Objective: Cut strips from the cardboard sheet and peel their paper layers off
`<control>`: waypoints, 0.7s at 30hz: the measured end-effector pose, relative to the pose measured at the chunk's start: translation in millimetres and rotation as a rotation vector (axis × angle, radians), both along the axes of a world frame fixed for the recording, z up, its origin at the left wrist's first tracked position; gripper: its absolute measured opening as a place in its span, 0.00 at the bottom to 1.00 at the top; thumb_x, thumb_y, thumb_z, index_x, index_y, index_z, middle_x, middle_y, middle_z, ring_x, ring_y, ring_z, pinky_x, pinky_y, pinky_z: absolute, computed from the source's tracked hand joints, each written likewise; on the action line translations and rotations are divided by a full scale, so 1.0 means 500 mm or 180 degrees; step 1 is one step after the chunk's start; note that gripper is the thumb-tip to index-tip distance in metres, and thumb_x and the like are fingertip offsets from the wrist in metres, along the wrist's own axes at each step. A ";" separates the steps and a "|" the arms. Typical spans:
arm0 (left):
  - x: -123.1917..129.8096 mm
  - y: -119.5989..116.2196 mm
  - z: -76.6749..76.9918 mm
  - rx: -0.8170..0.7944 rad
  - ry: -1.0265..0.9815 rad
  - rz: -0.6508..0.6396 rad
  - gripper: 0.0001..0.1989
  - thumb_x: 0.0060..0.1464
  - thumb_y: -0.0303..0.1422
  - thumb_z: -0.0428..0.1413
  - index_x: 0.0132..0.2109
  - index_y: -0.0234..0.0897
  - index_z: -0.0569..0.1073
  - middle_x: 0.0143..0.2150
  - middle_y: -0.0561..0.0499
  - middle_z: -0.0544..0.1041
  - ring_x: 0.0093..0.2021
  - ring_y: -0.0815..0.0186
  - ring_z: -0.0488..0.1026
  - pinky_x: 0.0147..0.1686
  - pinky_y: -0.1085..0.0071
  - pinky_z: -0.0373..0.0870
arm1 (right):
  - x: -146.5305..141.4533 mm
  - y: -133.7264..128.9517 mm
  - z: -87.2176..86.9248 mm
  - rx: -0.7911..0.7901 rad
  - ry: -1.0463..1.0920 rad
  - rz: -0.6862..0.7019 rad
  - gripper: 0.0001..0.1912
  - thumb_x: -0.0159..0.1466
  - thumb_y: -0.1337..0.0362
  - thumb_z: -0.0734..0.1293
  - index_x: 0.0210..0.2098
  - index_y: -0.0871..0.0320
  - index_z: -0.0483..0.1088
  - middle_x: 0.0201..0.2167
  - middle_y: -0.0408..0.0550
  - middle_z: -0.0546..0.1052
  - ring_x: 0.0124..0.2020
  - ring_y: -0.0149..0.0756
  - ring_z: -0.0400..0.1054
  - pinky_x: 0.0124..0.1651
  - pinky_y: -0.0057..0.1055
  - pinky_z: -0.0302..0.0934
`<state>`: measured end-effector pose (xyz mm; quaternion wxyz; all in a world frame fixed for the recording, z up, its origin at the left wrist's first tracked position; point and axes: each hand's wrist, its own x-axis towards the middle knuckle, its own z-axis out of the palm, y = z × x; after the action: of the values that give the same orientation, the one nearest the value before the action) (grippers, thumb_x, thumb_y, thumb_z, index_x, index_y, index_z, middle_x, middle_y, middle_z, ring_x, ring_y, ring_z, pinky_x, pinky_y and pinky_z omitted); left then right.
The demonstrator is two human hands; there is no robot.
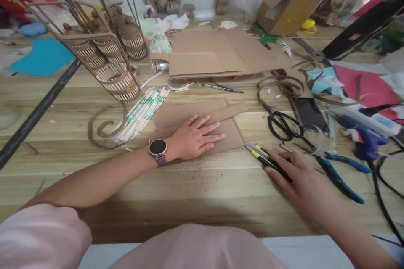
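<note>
My left hand point(197, 136) lies flat with fingers spread on a piece of cardboard point(222, 132), and a watch is on that wrist. A narrow cardboard strip point(232, 110) lies across the piece, just beyond my fingertips. In my right hand point(293, 172) is a yellow and black utility knife point(263, 156), its blade out and pointing to the left. The blade tip is close to the right corner of the cardboard piece; whether they touch I cannot tell. Small brown crumbs are scattered on the table in front of my left hand.
Black-handled scissors point(284, 126), blue-handled pliers point(339, 176) and a blue glue gun point(366, 138) lie to the right. Wrapped chopsticks point(142, 113) and tall woven cardboard baskets point(116, 77) stand left. Behind are a pen point(223, 88) and a larger cardboard sheet point(202, 63).
</note>
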<state>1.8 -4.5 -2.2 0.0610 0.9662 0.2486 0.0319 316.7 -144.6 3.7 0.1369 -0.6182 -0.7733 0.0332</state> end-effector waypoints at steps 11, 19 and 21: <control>0.002 0.001 0.005 -0.0086 -0.0041 -0.0018 0.24 0.73 0.43 0.39 0.71 0.52 0.60 0.75 0.53 0.56 0.74 0.48 0.48 0.70 0.44 0.44 | -0.011 -0.018 0.005 -0.0077 0.0065 -0.0029 0.25 0.70 0.50 0.59 0.59 0.56 0.72 0.44 0.56 0.76 0.45 0.47 0.74 0.48 0.42 0.71; 0.001 0.004 0.000 -0.0186 -0.0132 0.0087 0.27 0.73 0.45 0.36 0.74 0.45 0.55 0.75 0.53 0.55 0.75 0.53 0.47 0.71 0.49 0.41 | -0.035 -0.034 -0.008 0.0025 0.0115 -0.0144 0.26 0.70 0.49 0.58 0.61 0.54 0.70 0.41 0.55 0.74 0.43 0.47 0.72 0.47 0.44 0.70; 0.004 0.003 -0.001 -0.0207 -0.0113 0.0112 0.28 0.73 0.45 0.36 0.74 0.43 0.54 0.75 0.53 0.55 0.75 0.53 0.46 0.71 0.47 0.41 | -0.040 -0.041 -0.015 0.0081 0.0083 -0.0198 0.26 0.70 0.50 0.58 0.61 0.54 0.70 0.42 0.55 0.74 0.43 0.47 0.72 0.46 0.44 0.70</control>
<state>4.0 -3.0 -2.8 0.0963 0.9584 0.2654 0.0420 296.6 -165.1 -3.7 0.1558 -0.6397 -0.7522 0.0272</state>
